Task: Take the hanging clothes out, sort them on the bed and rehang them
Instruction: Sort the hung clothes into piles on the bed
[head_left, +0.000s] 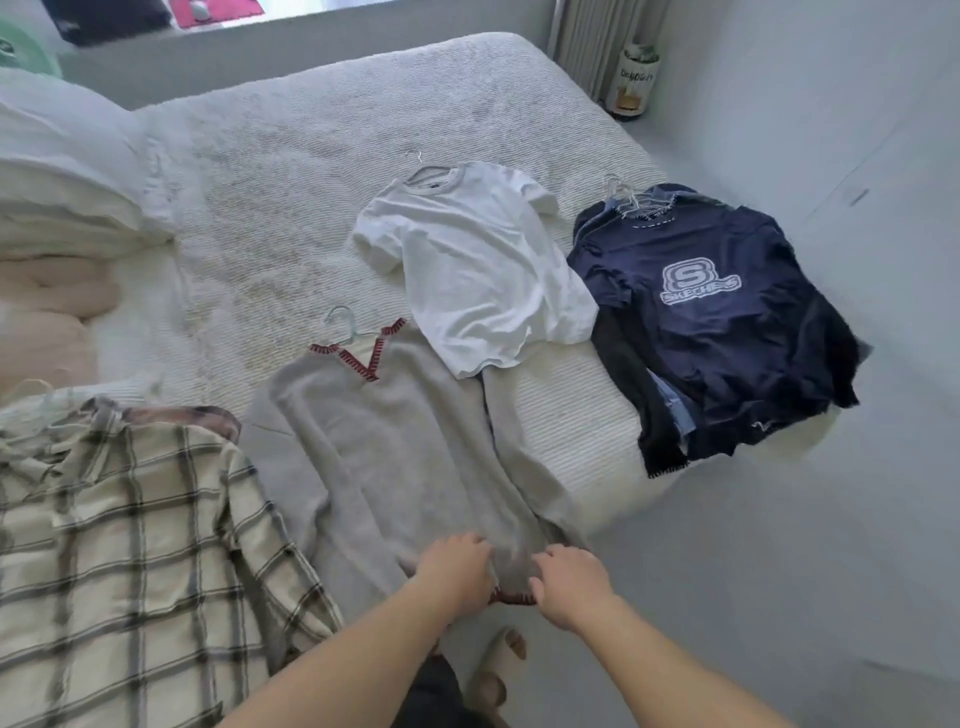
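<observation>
Head view, looking down at a bed with a white textured cover. Four lots of clothes lie on it, each on a hanger.

Grey sweater with red-stitched V-neck, lower centre of the frame, laid flat, neck toward the top of the frame, pale hanger hook poking out above the collar. Its hem hangs at the bed edge nearest the camera.

Left hand and right hand both sit at the sweater's hem, bottom centre, close together. Fingers of both hands are curled onto the grey fabric, bunching it between them; the red-stitched hem edge shows in the gap below. Looks like both hands grip the hem, thumbs hidden.

White t-shirt, centre of the frame, lies flat above and right of the sweater, its hem overlapping the sweater's right shoulder area.

Navy t-shirt with a pale logo, right of the frame, tops a stack of dark clothes at the bed's right edge, just beside the white t-shirt.

Plaid shirt, cream with dark checks, lower left of the frame, touching the sweater's left side.

Pillows piled upper left. A bottle stands on the floor, upper right, by a curtain.
</observation>
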